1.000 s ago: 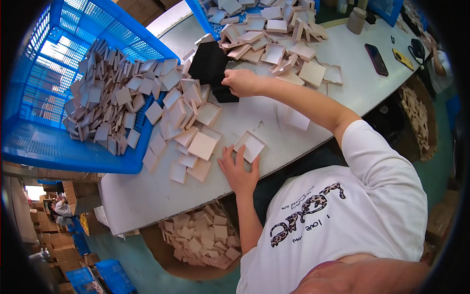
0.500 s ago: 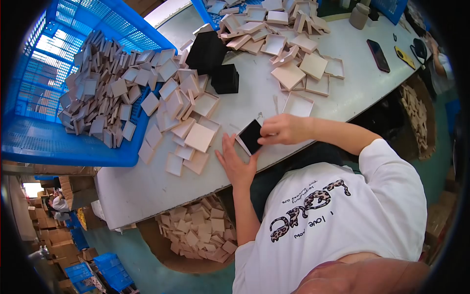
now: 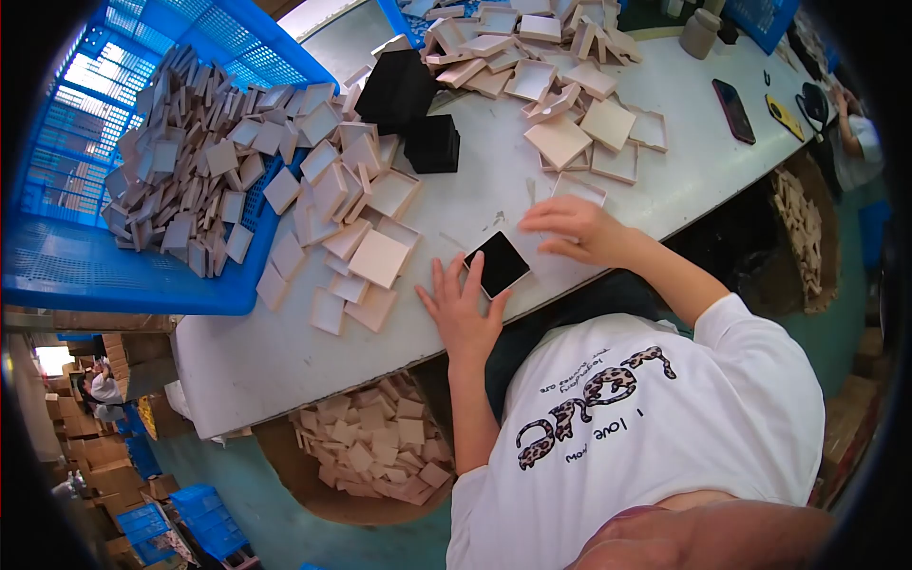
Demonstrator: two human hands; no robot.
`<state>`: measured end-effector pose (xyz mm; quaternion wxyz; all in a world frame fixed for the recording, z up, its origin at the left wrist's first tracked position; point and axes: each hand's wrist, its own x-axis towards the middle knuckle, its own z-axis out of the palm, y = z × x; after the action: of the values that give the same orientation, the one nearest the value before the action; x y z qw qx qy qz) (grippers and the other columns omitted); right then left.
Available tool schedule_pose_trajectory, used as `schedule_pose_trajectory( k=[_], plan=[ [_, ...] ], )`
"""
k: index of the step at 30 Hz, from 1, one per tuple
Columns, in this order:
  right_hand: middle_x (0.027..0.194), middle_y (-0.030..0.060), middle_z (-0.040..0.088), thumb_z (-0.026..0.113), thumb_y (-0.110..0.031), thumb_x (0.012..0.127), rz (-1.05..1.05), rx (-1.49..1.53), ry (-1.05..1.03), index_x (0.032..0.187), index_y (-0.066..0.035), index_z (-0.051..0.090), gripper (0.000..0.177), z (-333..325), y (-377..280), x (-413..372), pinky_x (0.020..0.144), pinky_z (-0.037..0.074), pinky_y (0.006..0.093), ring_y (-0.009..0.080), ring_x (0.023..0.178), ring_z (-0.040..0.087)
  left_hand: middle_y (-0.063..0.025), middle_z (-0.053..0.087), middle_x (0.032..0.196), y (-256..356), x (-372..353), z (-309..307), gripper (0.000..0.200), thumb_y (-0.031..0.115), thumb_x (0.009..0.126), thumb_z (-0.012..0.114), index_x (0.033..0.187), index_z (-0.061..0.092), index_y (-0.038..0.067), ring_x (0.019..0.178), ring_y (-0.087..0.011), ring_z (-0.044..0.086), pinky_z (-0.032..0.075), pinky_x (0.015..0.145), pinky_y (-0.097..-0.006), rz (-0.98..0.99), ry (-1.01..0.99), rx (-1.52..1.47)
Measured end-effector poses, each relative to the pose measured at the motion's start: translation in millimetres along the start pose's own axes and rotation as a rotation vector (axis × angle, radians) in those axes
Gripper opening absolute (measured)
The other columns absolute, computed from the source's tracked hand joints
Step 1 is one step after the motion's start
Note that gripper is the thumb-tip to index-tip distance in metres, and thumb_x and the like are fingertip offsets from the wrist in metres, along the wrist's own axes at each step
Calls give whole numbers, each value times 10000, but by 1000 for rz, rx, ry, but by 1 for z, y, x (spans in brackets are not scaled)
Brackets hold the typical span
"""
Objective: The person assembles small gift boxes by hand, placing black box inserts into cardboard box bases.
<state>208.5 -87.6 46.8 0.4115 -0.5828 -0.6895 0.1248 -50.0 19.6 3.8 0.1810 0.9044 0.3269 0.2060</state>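
A small pale box with a black pad filling it lies on the table in front of me. My left hand rests at its left side, fingers spread, with fingertips touching the box's edge. Just right of the box, my right hand is raised with its fingers stretched out and nothing seen in them. Beyond that hand sits an open pale box, partly hidden by it. Two stacks of black pads, one larger and one smaller, stand farther back on the table.
A blue crate at the left holds many pale boxes, with more boxes spilling beside it. Another pile lies at the back. A phone and a grey jar are at right. Below the table edge stands a bin of pale pieces.
My right hand has let go of the black pad and moved up and right. The pad now lies flat in the box. My left hand stays beside it.
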Motion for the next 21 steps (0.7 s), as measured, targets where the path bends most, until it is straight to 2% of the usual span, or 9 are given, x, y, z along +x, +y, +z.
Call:
schedule_pose_trajectory(
  k=[3,6,9,12,15,18,21],
  plan=[
    [1159,89,718,802,-189,879,112,-421,140,1135,-81,716,290,-17,-17,-18,1035,470,474,284,1194,638,-60,494,1550,3,0,3,696,427,860,832,1490,602,242,1539,-369,348,140,1233,-725,1,-12,18],
    [1149,95,713,783,-135,883,13,-451,-22,1091,-80,674,242,-15,10,-41,1021,475,459,290,1141,661,-60,491,1544,4,-1,4,689,439,859,830,1483,609,246,1537,-367,348,147,1228,-728,9,11,25],
    [1130,105,708,742,-77,918,-21,-271,27,1091,-76,653,195,-21,11,-36,989,490,438,290,1061,671,-67,499,1530,5,0,3,681,446,855,831,1470,620,243,1531,-362,359,151,1229,-726,6,30,13],
    [1112,123,702,677,-71,977,394,252,117,1104,-59,637,134,-19,-11,-22,954,502,412,285,1049,665,-81,506,1520,2,-2,2,699,451,855,830,1475,611,214,1520,-349,380,154,1234,-715,16,26,2],
    [1119,149,697,619,-109,1029,469,335,-13,1122,-50,633,111,-11,-7,4,930,513,391,280,1039,661,-93,530,1504,1,-2,3,804,450,844,842,1524,539,145,1504,-327,410,157,1248,-690,13,58,-17],
    [1067,150,674,617,-146,1029,430,340,-74,1118,-60,663,132,29,16,33,946,504,401,310,1033,639,-90,578,1467,-1,-3,5,985,436,807,877,1589,405,69,1462,-306,467,159,1261,-666,-1,113,-72],
    [1036,124,632,629,-141,1014,91,41,50,1106,-63,707,144,78,41,49,949,480,409,315,1055,586,-81,625,1419,-1,-3,6,1139,419,760,919,1629,291,32,1401,-297,531,161,1267,-656,-44,118,-140]
  ],
)
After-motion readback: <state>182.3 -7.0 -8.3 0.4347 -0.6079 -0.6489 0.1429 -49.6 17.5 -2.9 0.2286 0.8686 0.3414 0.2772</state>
